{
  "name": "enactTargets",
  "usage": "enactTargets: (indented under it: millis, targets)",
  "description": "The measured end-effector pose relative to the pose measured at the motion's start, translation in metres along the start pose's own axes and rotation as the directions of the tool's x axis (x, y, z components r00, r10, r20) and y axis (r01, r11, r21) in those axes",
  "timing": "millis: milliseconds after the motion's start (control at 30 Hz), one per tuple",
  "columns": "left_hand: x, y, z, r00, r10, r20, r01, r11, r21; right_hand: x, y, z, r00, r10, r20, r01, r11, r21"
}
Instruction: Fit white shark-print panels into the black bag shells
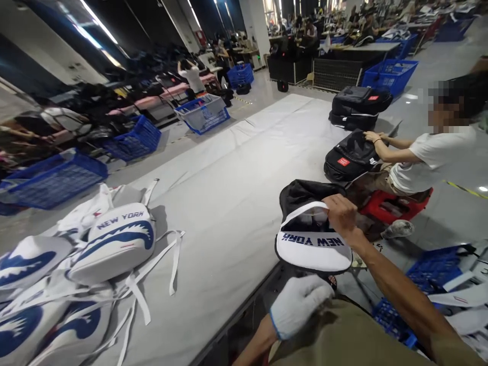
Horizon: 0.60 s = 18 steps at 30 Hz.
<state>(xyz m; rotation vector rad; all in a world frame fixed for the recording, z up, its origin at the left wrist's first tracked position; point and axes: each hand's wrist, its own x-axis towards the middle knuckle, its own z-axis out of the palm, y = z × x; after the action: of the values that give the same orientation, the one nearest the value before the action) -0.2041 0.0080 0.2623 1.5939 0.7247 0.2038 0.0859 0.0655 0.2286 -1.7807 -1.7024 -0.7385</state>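
— Hands first: what are they doing?

— Right hand (343, 213), bare, is closed on the top edge of a white bag panel (312, 246), pinching it where the white rim meets black fabric (301, 195). Left hand (297, 305), in a white glove, sits just below the panel's near edge, fingers curled; whether it grips anything I cannot tell.

— Where is that panel?

— Off the right edge of the counter (236, 203), held in the air over the person's lap, upside down, so its navy "NEW YORK" lettering reads inverted.

— Anything on the counter?

— A pile of finished panels (114, 241) at the near left, white with blue shark-mouth prints and loose white straps trailing to the right. The far end carries stacked black backpacks (358, 107).

— Someone else nearby?

— A person in a white shirt (434, 157) sits on a red stool (392, 206) at the right, with a hand on another black backpack (348, 155). Blue baskets (53, 178) line the floor along the far left, well apart from the hands.
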Motion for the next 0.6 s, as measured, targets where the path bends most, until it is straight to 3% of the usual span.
enactTargets:
  millis: [67, 133, 167, 200, 233, 333, 400, 500, 600]
  targets:
    - [0.000, 0.020, -0.029, 0.963, 0.132, -0.235, -0.132, 0.991, 0.015, -0.003, -0.020, -0.006, 0.999, -0.054, 0.003, 0.054, 0.998, 0.013]
    - [0.018, 0.018, -0.059, 0.823, 0.303, -0.481, -0.227, 0.951, 0.209, -0.005, -0.033, -0.010, 0.998, -0.068, 0.001, 0.068, 0.997, 0.024]
    - [0.032, 0.008, -0.073, 0.734, 0.396, -0.551, -0.252, 0.913, 0.321, -0.006, -0.037, -0.011, 0.998, -0.065, -0.008, 0.066, 0.997, 0.026]
    - [0.048, -0.005, -0.085, 0.675, 0.476, -0.564, -0.250, 0.866, 0.433, -0.008, -0.039, -0.012, 0.998, -0.059, -0.023, 0.059, 0.998, 0.026]
    - [0.065, -0.022, -0.095, 0.646, 0.541, -0.538, -0.230, 0.811, 0.538, -0.010, -0.039, -0.013, 0.998, -0.049, -0.041, 0.050, 0.998, 0.024]
    - [0.113, -0.072, -0.108, 0.669, 0.618, -0.413, -0.177, 0.672, 0.719, -0.027, -0.031, -0.021, 0.996, -0.007, -0.094, 0.009, 1.000, 0.029]
    - [0.135, -0.093, -0.104, 0.661, 0.681, -0.314, -0.235, 0.586, 0.776, -0.046, -0.022, -0.033, 0.992, 0.042, -0.118, -0.035, 0.998, 0.057]
    - [0.154, -0.096, -0.087, 0.592, 0.800, -0.098, -0.426, 0.414, 0.805, -0.083, -0.011, -0.059, 0.981, 0.141, -0.133, -0.127, 0.986, 0.107]
    - [0.166, -0.078, -0.062, 0.543, 0.829, 0.133, -0.615, 0.284, 0.736, -0.123, -0.002, -0.087, 0.952, 0.282, -0.121, -0.271, 0.957, 0.098]
